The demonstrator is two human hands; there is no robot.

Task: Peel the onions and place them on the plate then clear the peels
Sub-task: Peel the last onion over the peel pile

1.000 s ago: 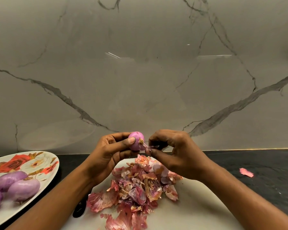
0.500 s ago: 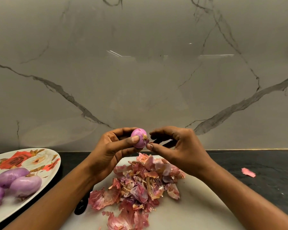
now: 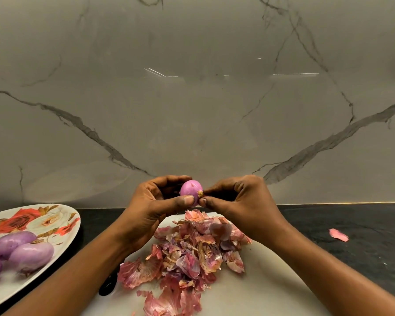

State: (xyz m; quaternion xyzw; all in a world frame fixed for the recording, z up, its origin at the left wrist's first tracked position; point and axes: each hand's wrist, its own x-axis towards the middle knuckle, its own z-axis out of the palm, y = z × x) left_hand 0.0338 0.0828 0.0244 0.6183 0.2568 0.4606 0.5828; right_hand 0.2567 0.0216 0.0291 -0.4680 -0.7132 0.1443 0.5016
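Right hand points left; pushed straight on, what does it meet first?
The onion, at its root end, which the right hand is pinching now, so no gap. The left hand holds the onion from the far side.

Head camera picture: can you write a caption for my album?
The left hand holds an onion, the right hand pinches its root, over a peel pile.
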